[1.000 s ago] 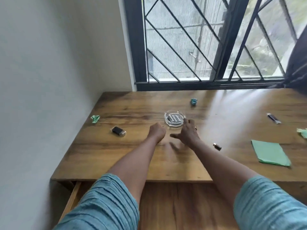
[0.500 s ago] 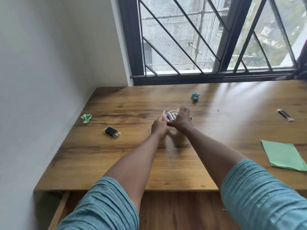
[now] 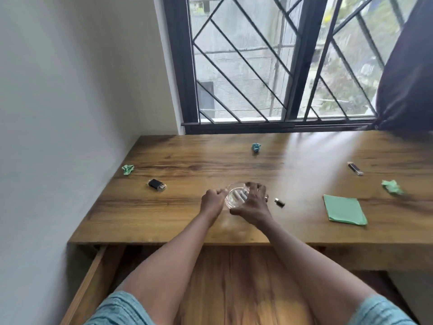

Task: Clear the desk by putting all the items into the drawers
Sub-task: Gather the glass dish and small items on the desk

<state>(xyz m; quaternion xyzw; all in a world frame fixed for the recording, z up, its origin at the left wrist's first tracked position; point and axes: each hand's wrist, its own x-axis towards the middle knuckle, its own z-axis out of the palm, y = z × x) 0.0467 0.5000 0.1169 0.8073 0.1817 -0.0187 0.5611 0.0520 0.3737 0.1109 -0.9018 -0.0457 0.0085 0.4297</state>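
A clear glass ashtray (image 3: 235, 195) with a few small dark cylinders inside sits on the wooden desk (image 3: 178, 216) near its middle. My right hand (image 3: 253, 204) curls round the ashtray's right rim, thumb at the near side. My left hand (image 3: 212, 202) pinches its left rim. Scattered on the desk are a black lighter (image 3: 157, 184), a small dark adapter (image 3: 279, 202), a USB stick (image 3: 355, 168), a folded green paper (image 3: 343, 209) and crumpled paper balls (image 3: 128, 169) (image 3: 256, 147) (image 3: 392, 186).
An open wooden drawer (image 3: 234, 277) extends below the desk's front edge, under my forearms. A white wall borders the desk on the left. A barred window (image 3: 269, 66) and a dark curtain (image 3: 407, 78) stand behind the desk.
Both hands reached the ashtray and closed on its rim. The ashtray now lies nearer the desk's front edge than before. The view has tilted and pulled back.
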